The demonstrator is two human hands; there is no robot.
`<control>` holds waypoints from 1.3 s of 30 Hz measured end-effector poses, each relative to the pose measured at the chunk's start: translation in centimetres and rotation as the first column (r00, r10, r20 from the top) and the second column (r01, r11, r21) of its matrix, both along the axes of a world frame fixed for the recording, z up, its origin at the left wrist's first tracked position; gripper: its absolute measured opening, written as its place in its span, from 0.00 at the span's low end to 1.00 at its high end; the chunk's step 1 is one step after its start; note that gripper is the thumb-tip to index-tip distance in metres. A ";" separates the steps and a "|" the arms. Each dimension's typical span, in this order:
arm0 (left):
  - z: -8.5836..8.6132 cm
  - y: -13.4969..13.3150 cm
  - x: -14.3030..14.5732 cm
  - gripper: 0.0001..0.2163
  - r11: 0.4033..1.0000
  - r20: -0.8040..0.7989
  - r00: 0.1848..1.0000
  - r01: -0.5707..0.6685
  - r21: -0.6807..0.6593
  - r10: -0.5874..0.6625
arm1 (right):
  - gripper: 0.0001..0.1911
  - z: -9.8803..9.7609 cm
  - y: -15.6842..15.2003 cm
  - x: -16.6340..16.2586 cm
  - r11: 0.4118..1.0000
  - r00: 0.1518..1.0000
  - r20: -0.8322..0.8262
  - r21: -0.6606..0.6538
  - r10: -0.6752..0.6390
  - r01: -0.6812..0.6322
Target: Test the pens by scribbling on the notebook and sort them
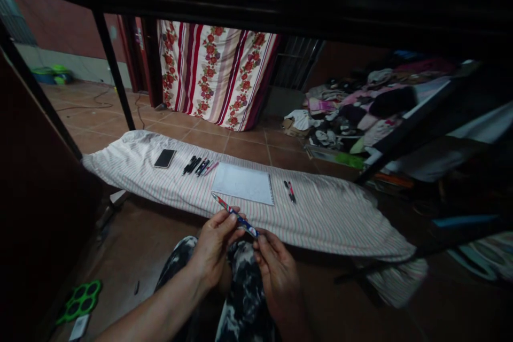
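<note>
A pen [224, 203] with a red and blue patterned barrel is held slantwise above my knees, its silver tip up and to the left. My left hand [218, 238] pinches it near the middle. At its lower right end the fingers of my right hand [276, 264] close on it. Just beyond the pen, a spiral notebook [242, 183] lies open at a pale page on the striped cloth [320, 219]. Several pens and markers [200, 166] lie in a row left of the notebook. Two more pens [289, 192] rest to its right.
A dark phone [164, 158] lies on the cloth's left part. Black metal posts [113, 69] and an overhead bar frame the low surface. Behind hangs a floral curtain [216, 75]; a heap of clothes [360, 107] is at right. A green object [82, 299] is on the floor at lower left.
</note>
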State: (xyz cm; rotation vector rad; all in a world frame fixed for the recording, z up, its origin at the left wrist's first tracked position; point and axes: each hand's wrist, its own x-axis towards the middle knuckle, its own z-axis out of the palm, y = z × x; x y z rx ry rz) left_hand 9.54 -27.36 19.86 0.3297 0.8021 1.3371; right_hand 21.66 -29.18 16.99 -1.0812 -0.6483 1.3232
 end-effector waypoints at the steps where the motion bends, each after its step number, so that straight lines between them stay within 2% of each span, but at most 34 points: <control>1: 0.0 0.0 0.2 0.07 1.000 -0.008 1.000 -0.001 -0.003 0.001 | 0.15 0.0 0.0 0.2 1.000 1.000 -0.008 -0.003 0.004 -0.004; 7: -0.2 0.1 0.9 0.06 1.000 -0.034 0.999 0.017 -0.023 -0.018 | 0.17 -0.5 -0.1 0.8 0.999 0.998 -0.024 -0.010 -0.051 0.051; 12: -0.5 0.7 1.1 0.06 0.999 -0.048 0.999 0.010 -0.044 -0.012 | 0.17 -0.6 0.1 0.9 0.998 0.998 0.024 0.003 -0.066 0.066; 17: -0.7 1.3 1.1 0.05 0.998 0.033 0.999 0.021 -0.066 -0.019 | 0.18 -0.9 0.5 0.8 0.998 0.998 -0.009 -0.008 -0.065 0.065; 21: -0.8 1.9 0.9 0.07 0.995 0.113 0.994 0.022 -0.093 -0.012 | 0.20 -0.9 1.0 0.4 0.993 0.994 -0.045 0.057 -0.098 0.100; 26: -0.9 2.5 0.8 0.07 0.990 0.166 0.982 0.101 -0.094 -0.085 | 0.19 -0.2 1.1 0.1 0.992 1.000 -0.025 0.128 -0.014 0.017; 30: -1.0 2.5 0.8 0.04 0.985 0.190 0.967 0.175 -0.002 -0.172 | 0.17 0.0 1.1 -0.1 0.980 0.995 -0.075 0.193 0.067 -0.052; 33: -0.9 2.3 1.2 0.06 0.974 0.193 0.955 0.220 0.048 -0.225 | 0.17 0.2 1.3 -0.3 0.971 0.987 -0.108 0.221 0.120 -0.093; 39: -0.6 2.4 2.3 0.12 0.957 0.211 0.934 0.289 0.025 -0.287 | 0.19 0.8 2.0 -0.4 0.974 0.946 -0.295 0.216 0.135 -0.072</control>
